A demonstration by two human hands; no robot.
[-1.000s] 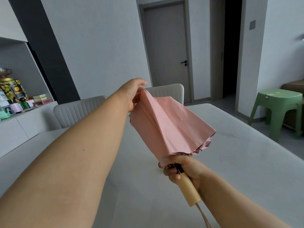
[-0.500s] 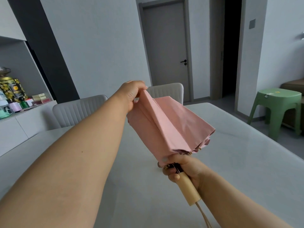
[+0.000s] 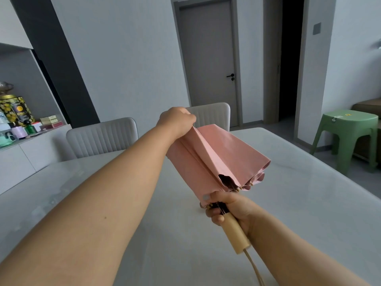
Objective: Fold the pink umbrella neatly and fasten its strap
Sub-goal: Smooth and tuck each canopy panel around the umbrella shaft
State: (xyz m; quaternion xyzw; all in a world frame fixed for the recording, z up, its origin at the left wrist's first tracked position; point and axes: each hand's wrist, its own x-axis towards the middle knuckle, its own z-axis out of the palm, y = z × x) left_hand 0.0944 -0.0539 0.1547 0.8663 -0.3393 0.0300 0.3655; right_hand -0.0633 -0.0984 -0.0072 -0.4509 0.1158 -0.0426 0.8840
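Observation:
The pink umbrella (image 3: 214,159) is collapsed but loose, held in the air above the table with its canopy flaring out toward the right. My left hand (image 3: 177,120) pinches the far top end of the canopy. My right hand (image 3: 231,207) grips the umbrella where the canopy's lower edge meets the pale wooden handle (image 3: 235,234). A beige cord (image 3: 254,269) hangs from the handle's end. A dark gap shows under the fabric near the rib tips. The fastening strap is not clearly visible.
A pale grey table (image 3: 299,213) lies beneath the umbrella. Two light chairs (image 3: 103,137) stand at its far side. A shelf with tins and cups (image 3: 16,120) is at the left, a green stool (image 3: 348,137) at the right, a closed door behind.
My left hand has shifted slightly right along the top of the canopy, and the folds have tightened a little. My right hand keeps the same hold at the handle.

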